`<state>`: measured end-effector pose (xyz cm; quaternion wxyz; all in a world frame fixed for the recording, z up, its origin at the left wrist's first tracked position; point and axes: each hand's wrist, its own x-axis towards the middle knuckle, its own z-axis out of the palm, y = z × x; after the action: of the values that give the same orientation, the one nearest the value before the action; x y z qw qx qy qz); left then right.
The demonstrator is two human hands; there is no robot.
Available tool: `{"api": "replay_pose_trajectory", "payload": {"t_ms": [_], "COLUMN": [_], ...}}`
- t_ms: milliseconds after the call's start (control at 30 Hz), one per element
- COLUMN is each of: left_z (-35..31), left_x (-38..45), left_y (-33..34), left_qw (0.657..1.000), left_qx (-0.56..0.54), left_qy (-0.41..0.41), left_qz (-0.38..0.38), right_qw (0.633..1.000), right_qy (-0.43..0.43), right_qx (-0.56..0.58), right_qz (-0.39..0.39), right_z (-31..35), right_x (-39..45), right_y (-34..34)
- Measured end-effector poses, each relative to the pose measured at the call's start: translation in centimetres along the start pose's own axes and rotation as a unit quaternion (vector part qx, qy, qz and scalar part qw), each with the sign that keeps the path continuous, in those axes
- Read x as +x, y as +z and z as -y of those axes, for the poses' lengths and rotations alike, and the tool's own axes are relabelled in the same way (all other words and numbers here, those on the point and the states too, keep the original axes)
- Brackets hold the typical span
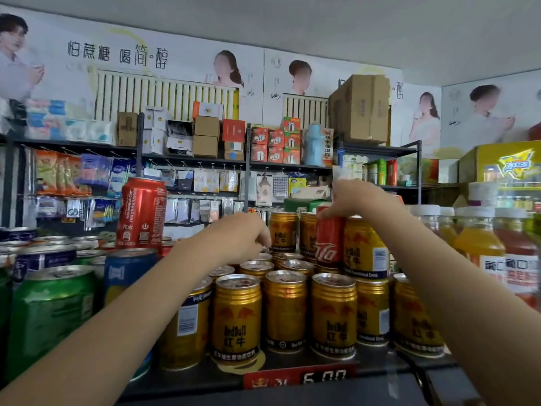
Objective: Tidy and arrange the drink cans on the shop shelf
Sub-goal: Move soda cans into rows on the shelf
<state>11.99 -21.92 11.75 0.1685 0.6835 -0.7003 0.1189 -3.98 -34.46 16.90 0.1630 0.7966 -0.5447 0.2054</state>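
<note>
Several gold Red Bull cans [236, 316] stand in rows on the dark shelf [187, 382], with a second layer of gold cans [364, 247] stacked at the back. My right hand [358, 200] grips the top of a red cola can [330, 243], which stands among those upper gold cans. My left hand [244, 234] hovers over the middle gold cans with its fingers loosely curled downward; I see nothing in it. Another red cola can [142, 212] stands alone on top of the cans at the left.
A green can [49, 313] and a blue can [128, 272] crowd the left front. Orange and red juice bottles [480, 247] stand at the right. A red price tag [298, 378] sits on the shelf edge. Shelves of boxes and hanging packets fill the background.
</note>
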Motion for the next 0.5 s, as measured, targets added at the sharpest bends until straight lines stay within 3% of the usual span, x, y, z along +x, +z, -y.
{"api": "replay_pose_trajectory", "payload": {"t_ms": [167,233,300,333,400,500], "left_z": [-0.7,-0.6,-0.6,-0.6,-0.9,-1.4], "left_x": [-0.2,-0.2,-0.2,-0.3,-0.6,-1.3], "left_y": [0.6,0.5,0.1,-0.1,-0.6,-1.2], "left_qw": [0.999,0.994,0.971,0.943,0.852,0.676], "left_qx": [-0.031,-0.086,-0.215,-0.313,-0.51,-0.732], "left_qy": [0.006,0.004,-0.016,-0.04,-0.094,-0.081], "left_qz": [-0.03,-0.062,-0.103,-0.11,-0.074,-0.032], "right_qw": [0.998,0.995,0.977,0.956,0.882,0.761], "right_qy": [0.002,-0.015,-0.053,-0.083,-0.138,-0.179], "right_qx": [0.064,0.094,0.152,0.213,0.381,0.592], "right_qz": [0.007,-0.042,-0.139,-0.186,-0.241,-0.198], "right_z": [0.5,1.2,2.0,2.2,2.6,3.2], "right_x": [0.2,-0.2,-0.9,-1.4,-2.9,-6.1], "right_y": [0.6,0.4,-0.3,-0.8,-2.3,-3.8]}}
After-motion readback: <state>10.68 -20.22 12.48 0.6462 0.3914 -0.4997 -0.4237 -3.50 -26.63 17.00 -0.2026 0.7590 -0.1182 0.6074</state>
